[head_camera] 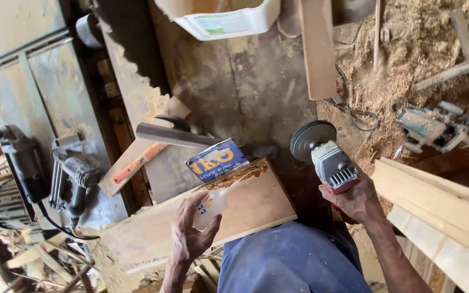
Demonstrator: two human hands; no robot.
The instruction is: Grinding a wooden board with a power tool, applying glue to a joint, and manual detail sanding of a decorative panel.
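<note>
My left hand (191, 230) grips a small clear plastic bottle (213, 202) tilted over a wooden board (245, 209). Brownish glue streaks (240, 174) lie along the board's far edge. My right hand (356, 199) holds a grey and red angle grinder (332, 163), its dark sanding disc (311, 140) facing up just right of the board. A blue and orange can (216, 159) stands at the board's far edge.
A hammer with an orange handle (153, 144) lies on the dusty bench. Two dark power tools (44, 168) sit at the left. A white plastic jug (223, 19) stands at the top. Planks (441, 211) and sawdust with another tool (435, 127) are at right.
</note>
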